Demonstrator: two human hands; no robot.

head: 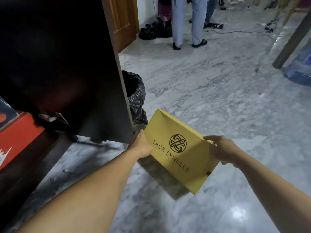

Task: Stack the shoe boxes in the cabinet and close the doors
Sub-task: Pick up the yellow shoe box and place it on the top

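Note:
A yellow shoe box printed "LACE LYNELLE" hangs tilted above the marble floor, held between both hands. My left hand grips its left long side and my right hand grips its right side, fingers curled under the edge. The dark cabinet door stands open just left of the box. Inside the cabinet at the far left sits a red shoe box, with another box's dark lid partly seen above it.
A bin lined with a black bag stands behind the open door. A person's legs and dark bags are at the far end by a wooden door. Cables, a table leg and a blue water bottle lie right.

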